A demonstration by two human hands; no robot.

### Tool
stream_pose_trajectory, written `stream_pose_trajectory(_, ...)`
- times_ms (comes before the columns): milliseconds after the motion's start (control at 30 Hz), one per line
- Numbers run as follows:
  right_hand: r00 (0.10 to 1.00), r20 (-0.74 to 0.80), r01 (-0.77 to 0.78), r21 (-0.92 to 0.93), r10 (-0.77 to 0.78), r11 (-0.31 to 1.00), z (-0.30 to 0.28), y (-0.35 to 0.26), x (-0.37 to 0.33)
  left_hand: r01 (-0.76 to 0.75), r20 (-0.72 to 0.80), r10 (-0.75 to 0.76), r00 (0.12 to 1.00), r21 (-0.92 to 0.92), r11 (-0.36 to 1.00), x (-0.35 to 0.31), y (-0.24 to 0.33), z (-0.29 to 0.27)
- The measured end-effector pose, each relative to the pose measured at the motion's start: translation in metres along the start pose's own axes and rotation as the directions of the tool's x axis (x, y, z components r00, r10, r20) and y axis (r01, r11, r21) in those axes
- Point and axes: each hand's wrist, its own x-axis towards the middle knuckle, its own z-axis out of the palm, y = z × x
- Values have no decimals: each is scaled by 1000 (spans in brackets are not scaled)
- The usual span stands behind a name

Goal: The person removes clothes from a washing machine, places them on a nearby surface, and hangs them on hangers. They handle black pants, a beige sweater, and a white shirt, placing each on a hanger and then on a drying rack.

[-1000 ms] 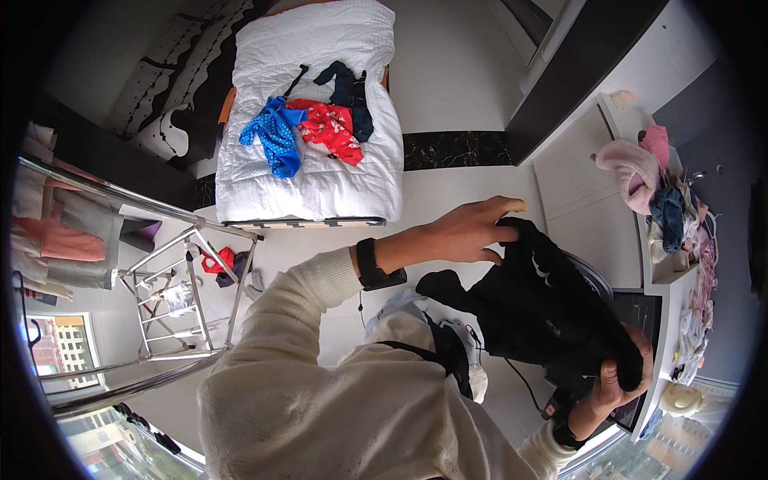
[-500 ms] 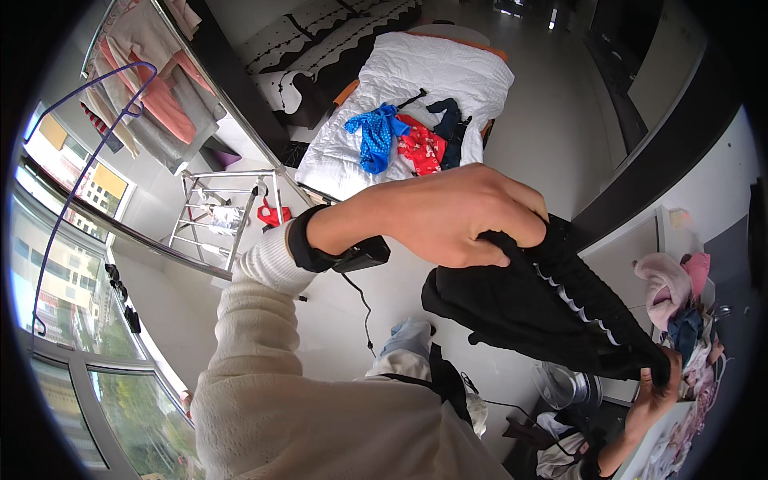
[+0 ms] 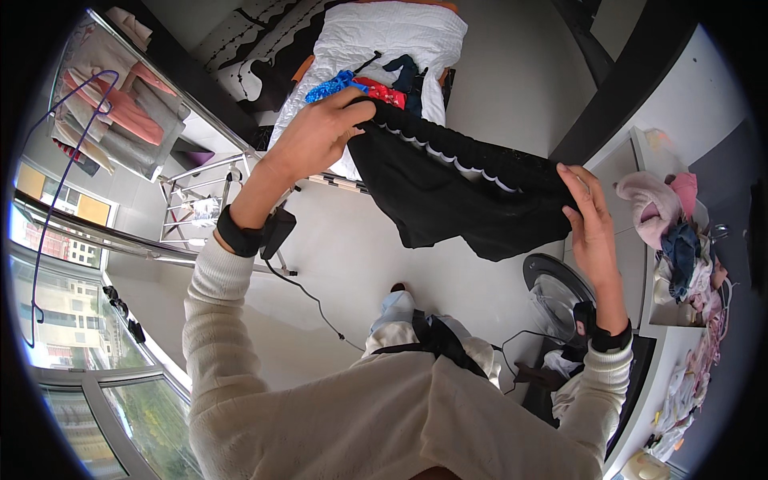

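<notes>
Black shorts point(image 3: 464, 192) with a white wavy line along the waistband hang stretched between my two hands in front of me. My left hand point(image 3: 324, 132) is closed on one end of the waistband, above the near side of the white quilt. At the other end, the fingers and thumb of my right hand point(image 3: 588, 212) pinch the waistband corner. The legs of the shorts hang down with a notch between them. Behind their upper left part, blue patterned clothing point(image 3: 336, 82) and a red patterned garment point(image 3: 382, 92) lie on the quilt, partly hidden.
A white quilt point(image 3: 384, 36) covers a low bed at the back. At left are a metal drying rack point(image 3: 182, 212), hanging clothes point(image 3: 128, 104), and a purple hanger point(image 3: 58, 188). On the right, a front-load washer door point(image 3: 552, 296) stands open below a counter piled with clothes point(image 3: 680, 248).
My left hand has moved left and away from me, and my right hand has risen. The shorts have swung to a flatter, spread position before me. My view has shifted.
</notes>
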Motion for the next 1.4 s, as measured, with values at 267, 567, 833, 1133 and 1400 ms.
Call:
stream_pose_trajectory(267, 998, 64, -14, 39, 11, 999, -15, 2, 23, 3, 83, 7, 997, -119, 993, 22, -21, -6)
stream_pose_trajectory(567, 939, 271, -268, 190, 212, 944, -13, 4, 33, -163, 31, 163, 986, 23, 986, 30, -42, -2)
stream_pose_trajectory(833, 998, 52, 30, 148, -38, 989, -26, -46, 55, 80, 180, -134, 975, 277, 958, 5, -31, 3)
stream_pose_trajectory(1133, 1000, 26, -4, -121, 7, 993, -37, -32, 57, 61, -77, -85, 993, -277, 959, 0, -25, 62)
stream_pose_trajectory(1400, 967, 15, -252, -104, 255, 962, -71, -27, 44, 53, -32, -66, 997, -311, 949, 45, -8, 2)
